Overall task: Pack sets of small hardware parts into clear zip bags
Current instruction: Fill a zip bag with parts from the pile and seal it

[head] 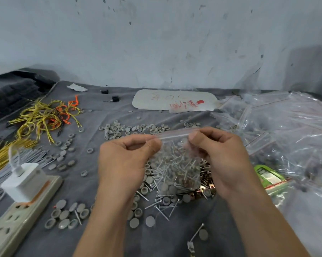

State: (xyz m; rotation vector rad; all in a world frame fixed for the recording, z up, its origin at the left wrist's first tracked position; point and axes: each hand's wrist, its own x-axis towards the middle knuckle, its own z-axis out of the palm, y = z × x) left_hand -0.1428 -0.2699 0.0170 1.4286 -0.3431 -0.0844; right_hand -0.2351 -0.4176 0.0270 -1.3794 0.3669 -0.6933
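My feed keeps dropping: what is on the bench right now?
zip bag: one, clear, held up at centre, nails inside.
nails: many, silver, piled below the bag.
caps: many, grey, scattered over the cloth.
brackets: several, copper-coloured, by the nail pile.
wire ties: tangle, yellow and orange, far left.
power strip: one, beige, near left.
charger: one, white, plugged into the power strip.
bag pile: many, clear, right side.
cloth: one, grey, under everything.
left hand: pinches the bag's top edge, left end.
right hand: pinches its top edge, right end.
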